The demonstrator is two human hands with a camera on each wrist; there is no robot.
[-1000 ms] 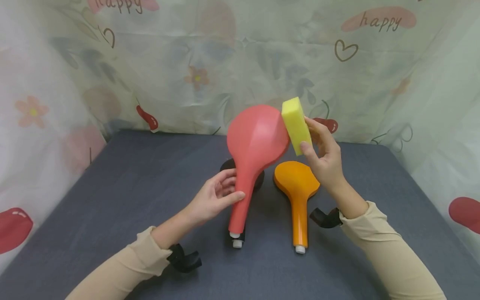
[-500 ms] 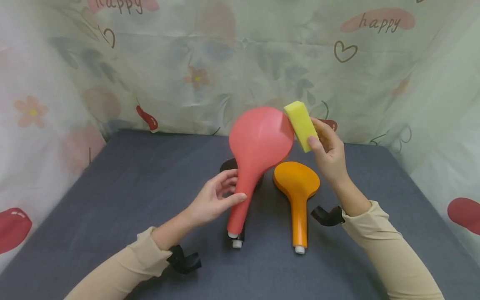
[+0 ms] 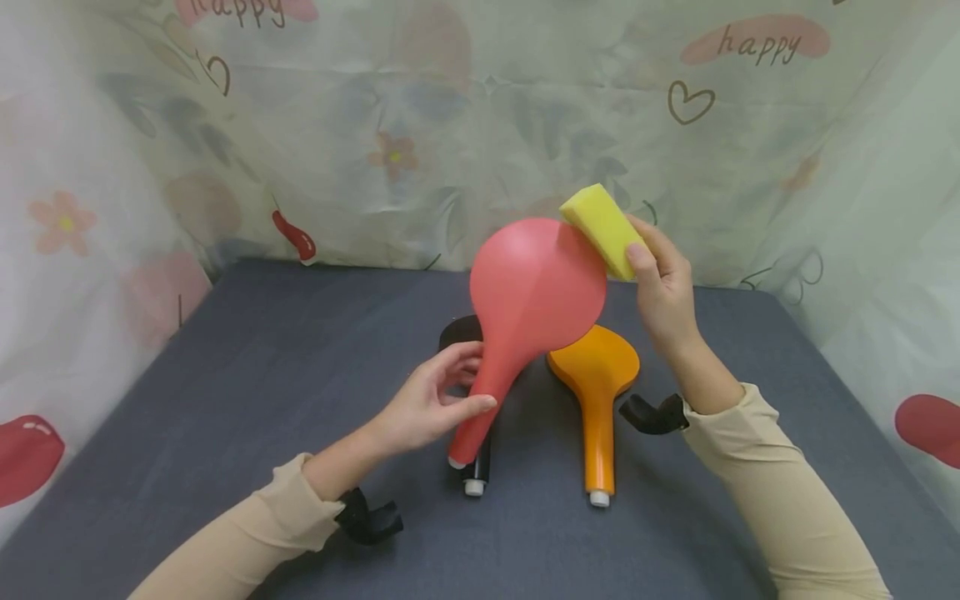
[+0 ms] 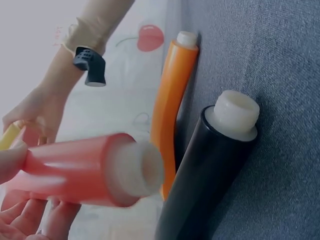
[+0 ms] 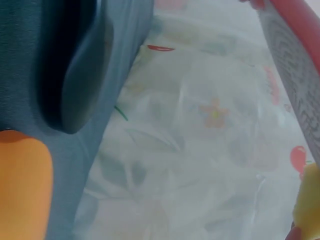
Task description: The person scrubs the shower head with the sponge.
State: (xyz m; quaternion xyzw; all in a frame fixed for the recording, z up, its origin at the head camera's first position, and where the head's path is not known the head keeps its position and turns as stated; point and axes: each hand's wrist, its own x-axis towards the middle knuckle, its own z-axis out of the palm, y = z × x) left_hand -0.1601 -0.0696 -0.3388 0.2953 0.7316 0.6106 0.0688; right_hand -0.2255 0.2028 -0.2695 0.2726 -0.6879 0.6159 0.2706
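My left hand (image 3: 427, 404) grips the handle of a pinkish-red shower head (image 3: 538, 283), raised above the table and tilted with its head up and to the right. Its white threaded end (image 4: 137, 169) points toward the left wrist camera. In my right hand (image 3: 666, 292) a yellow sponge (image 3: 606, 232) is pinched between thumb and fingers, right at the upper right rim of the red head. The speckled spray face (image 5: 292, 75) shows in the right wrist view. Beneath the red one lies a black shower head (image 4: 200, 172), partly hidden in the head view.
An orange shower head (image 3: 597, 417) lies on the dark grey cloth-covered table (image 3: 300, 333), right of the black one. Patterned fabric (image 3: 330, 167) hangs behind and on both sides. Black wrist mounts (image 3: 369, 517) jut from below both cuffs.
The red shower head has tilted further to the right in my left hand. My right hand has moved the sponge round onto its upper right rim, turning it more slanted.
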